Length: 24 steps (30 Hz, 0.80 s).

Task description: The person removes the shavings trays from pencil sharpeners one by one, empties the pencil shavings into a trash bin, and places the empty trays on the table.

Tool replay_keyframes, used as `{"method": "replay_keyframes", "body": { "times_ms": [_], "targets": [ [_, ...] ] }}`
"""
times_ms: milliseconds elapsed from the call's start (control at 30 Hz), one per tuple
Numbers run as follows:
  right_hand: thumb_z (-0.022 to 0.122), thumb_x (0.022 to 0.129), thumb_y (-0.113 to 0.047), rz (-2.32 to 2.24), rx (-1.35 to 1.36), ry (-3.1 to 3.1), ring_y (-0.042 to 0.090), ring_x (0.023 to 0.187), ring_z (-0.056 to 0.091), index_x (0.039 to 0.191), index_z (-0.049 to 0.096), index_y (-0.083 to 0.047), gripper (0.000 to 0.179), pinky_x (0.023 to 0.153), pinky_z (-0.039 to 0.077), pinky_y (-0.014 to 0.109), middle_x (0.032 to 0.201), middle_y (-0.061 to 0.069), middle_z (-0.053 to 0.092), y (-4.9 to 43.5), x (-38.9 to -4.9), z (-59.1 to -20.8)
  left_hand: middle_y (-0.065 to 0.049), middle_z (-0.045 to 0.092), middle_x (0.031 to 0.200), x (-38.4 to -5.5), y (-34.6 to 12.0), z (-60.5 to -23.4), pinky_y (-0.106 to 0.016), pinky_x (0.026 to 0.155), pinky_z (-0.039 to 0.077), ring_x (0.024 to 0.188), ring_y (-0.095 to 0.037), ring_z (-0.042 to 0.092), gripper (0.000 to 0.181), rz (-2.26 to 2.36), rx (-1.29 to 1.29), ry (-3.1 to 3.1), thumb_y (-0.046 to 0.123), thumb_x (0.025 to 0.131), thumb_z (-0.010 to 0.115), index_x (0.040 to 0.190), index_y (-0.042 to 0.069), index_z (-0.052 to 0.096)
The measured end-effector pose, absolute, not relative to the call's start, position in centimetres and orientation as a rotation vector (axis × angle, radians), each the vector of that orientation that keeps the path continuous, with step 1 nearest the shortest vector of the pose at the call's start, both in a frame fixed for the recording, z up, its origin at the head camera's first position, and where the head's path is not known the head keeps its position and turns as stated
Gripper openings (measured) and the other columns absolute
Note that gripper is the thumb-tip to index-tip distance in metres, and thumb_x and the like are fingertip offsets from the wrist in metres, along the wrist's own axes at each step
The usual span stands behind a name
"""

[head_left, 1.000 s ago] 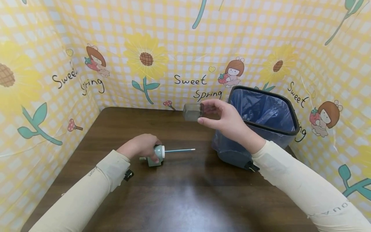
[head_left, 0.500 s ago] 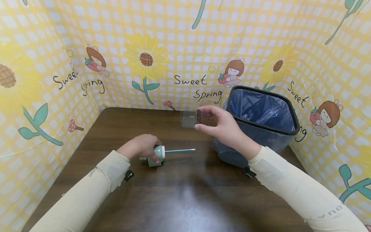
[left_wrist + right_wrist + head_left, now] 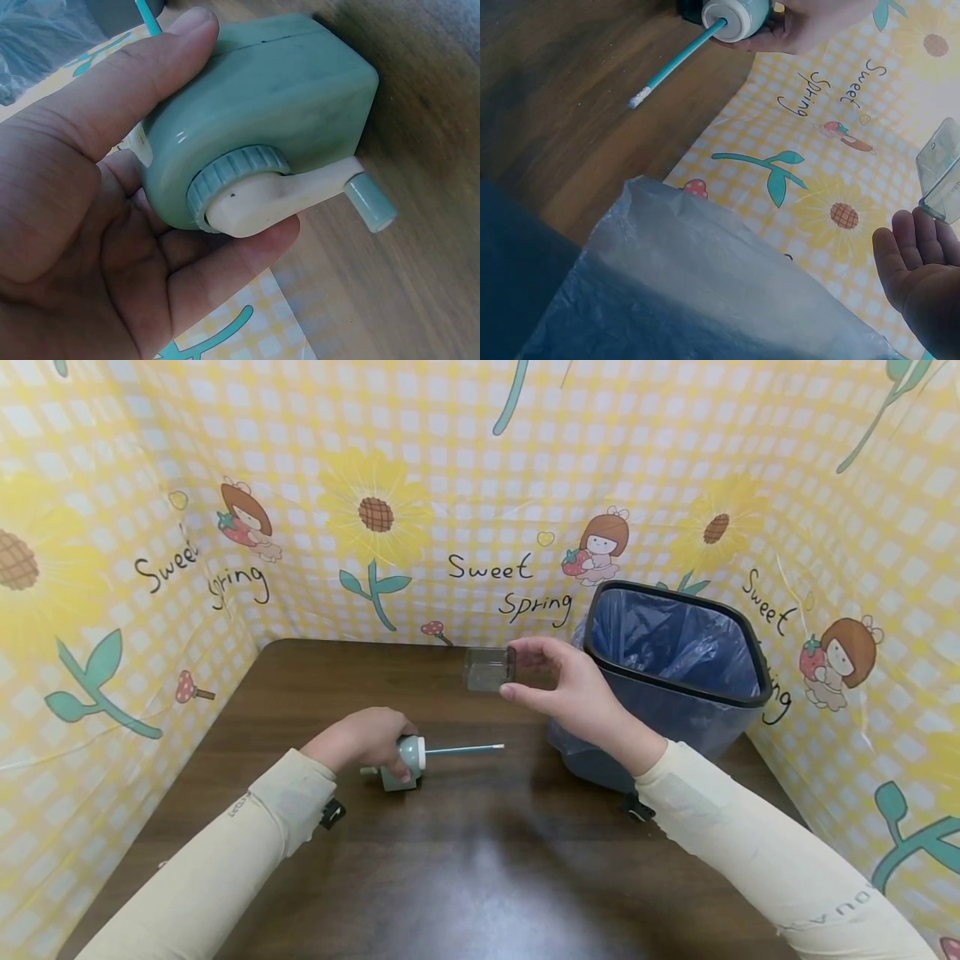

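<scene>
My left hand [image 3: 362,735] grips a green hand-crank pencil sharpener [image 3: 270,97] low over the table, thumb across its body. The sharpener's pale crank [image 3: 292,196] sticks out free in the left wrist view. From its white front a blue pencil [image 3: 465,749] points right, its eraser end outward. Further back, my right hand [image 3: 581,702] pinches one end of a see-through grey shavings drawer [image 3: 486,670], held on its side above the table. In the right wrist view only part of this drawer [image 3: 941,169] shows at the edge. Its inside is too unclear to tell what it holds.
A dark-rimmed trash bin [image 3: 675,718] with a bluish plastic liner [image 3: 637,627] stands right of my right hand, partly behind the forearm. Patterned yellow checked sheeting [image 3: 465,485] walls in the brown table [image 3: 450,860] at the back and sides.
My right hand has moved a little left and down, away from the bin, carrying the shavings drawer. My left hand and the sharpener have stayed put.
</scene>
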State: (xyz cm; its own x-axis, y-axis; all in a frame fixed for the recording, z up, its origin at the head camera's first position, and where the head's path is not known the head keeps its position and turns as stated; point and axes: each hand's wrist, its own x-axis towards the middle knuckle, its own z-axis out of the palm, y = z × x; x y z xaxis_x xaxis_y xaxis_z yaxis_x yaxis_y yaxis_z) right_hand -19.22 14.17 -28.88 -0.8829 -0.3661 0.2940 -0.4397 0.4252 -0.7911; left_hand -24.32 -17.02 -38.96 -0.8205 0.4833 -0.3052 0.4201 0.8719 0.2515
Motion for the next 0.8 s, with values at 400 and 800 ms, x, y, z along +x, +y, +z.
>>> {"method": "replay_keyframes", "body": {
  "times_ms": [400,800],
  "targets": [
    [0.083,0.087,-0.036,1.489,0.714,-2.615,0.016,0.119,0.061,0.135,0.062,-0.021,0.055,0.105,0.048,0.044,0.128,-0.003,0.065,14.3,-19.5,-30.8,-0.002,0.07,0.109,-24.3,-17.0,-38.9,-0.042,0.082,0.055,0.091,-0.019,0.063,0.061,0.245,0.671,2.68,0.039,0.076,0.09,0.126,0.01,0.07],
    [0.083,0.088,-0.034,1.489,0.705,-2.618,0.017,0.12,0.062,0.135,0.062,-0.018,0.054,0.105,0.049,0.044,0.128,-0.001,0.065,14.1,-19.1,-31.5,-0.003,0.07,0.108,-24.4,-17.0,-39.0,-0.04,0.08,0.055,0.089,-0.019,0.063,0.063,0.238,0.673,2.685,0.04,0.076,0.09,0.127,0.009,0.07]
  ]
}}
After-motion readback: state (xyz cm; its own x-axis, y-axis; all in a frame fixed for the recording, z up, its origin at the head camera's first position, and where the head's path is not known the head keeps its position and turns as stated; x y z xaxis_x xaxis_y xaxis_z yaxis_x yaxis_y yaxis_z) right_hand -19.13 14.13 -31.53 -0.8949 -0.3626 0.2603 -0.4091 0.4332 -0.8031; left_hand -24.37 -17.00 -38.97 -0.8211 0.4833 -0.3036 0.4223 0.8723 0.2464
